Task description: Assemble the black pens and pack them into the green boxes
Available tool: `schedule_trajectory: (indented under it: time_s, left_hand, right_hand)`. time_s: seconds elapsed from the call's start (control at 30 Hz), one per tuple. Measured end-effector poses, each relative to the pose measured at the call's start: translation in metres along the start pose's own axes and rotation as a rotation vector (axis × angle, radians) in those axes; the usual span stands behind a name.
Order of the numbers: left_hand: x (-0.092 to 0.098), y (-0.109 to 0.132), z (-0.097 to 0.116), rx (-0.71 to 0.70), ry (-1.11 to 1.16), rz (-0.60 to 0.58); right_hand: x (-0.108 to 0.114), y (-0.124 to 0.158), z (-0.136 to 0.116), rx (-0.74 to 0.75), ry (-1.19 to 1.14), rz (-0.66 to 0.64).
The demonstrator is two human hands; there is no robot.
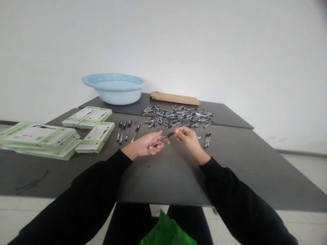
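Between my two hands, above the dark table, a pen [167, 136] with a black grip slants up to the right. My left hand [148, 144] has its fingers closed round the pen's lower end, palm partly turned up. My right hand [187, 139] pinches at the upper right end of the pen; the fingertips hide any small part there. Left of my left hand, several capped pens [124, 131] lie side by side. Two more pens [207, 140] lie just beyond my right wrist. Behind the hands spreads a large heap of loose pens [176, 116].
Stacked green-and-white pen boxes [38, 136] stand at the left, with a single box [95, 137] and a pair of boxes [87, 117] near them. At the back are a light-blue basin [120, 95] and a brown cardboard package [175, 98] on the grey table [166, 180].
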State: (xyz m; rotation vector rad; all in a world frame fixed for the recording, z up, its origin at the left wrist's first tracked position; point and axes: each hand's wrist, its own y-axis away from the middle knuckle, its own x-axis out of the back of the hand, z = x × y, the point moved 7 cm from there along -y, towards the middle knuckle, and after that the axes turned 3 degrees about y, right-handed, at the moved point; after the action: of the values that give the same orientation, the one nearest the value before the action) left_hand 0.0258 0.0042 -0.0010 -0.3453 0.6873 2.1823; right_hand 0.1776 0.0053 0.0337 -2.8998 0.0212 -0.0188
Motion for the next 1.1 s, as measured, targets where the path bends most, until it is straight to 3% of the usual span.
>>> schedule_trajectory:
  time_s: [0.1, 0.3, 0.37, 0.47, 0.53, 0.73, 0.87, 1.0, 1.1]
  left_hand:
    - [-0.004, 0.001, 0.003, -0.062, 0.005, -0.028]
    - [0.003, 0.002, 0.014, -0.300, -0.170, 0.206]
    - [0.001, 0.000, 0.010, -0.238, -0.146, 0.156]
    - [-0.008, -0.002, 0.000, -0.097, -0.076, -0.020]
    - [-0.010, -0.002, 0.000, -0.124, -0.088, -0.036]
    - [-0.005, 0.004, 0.018, -0.471, -0.473, 0.248]
    - [-0.008, 0.009, 0.030, -0.652, -0.772, 0.343]
    - [-0.005, 0.008, 0.033, -0.651, -0.863, 0.388]
    - [0.000, 0.007, 0.036, -0.618, -0.848, 0.432]
  right_hand:
    - [0.000, -0.001, 0.003, -0.027, -0.060, 0.003]
    - [0.001, -0.001, 0.005, -0.033, -0.095, 0.039]
    - [0.001, 0.000, 0.005, -0.032, -0.091, 0.052]
    - [0.000, 0.000, 0.005, -0.036, -0.105, 0.048]
    - [0.000, 0.001, 0.005, -0.033, -0.103, 0.044]
    - [0.003, 0.001, 0.003, 0.009, -0.110, 0.079]
    - [0.001, 0.003, 0.006, 0.021, -0.130, 0.104]
    - [-0.001, -0.001, 0.014, -0.025, -0.115, 0.077]
    - [0.013, -0.014, 0.016, -0.048, -0.015, 0.022]
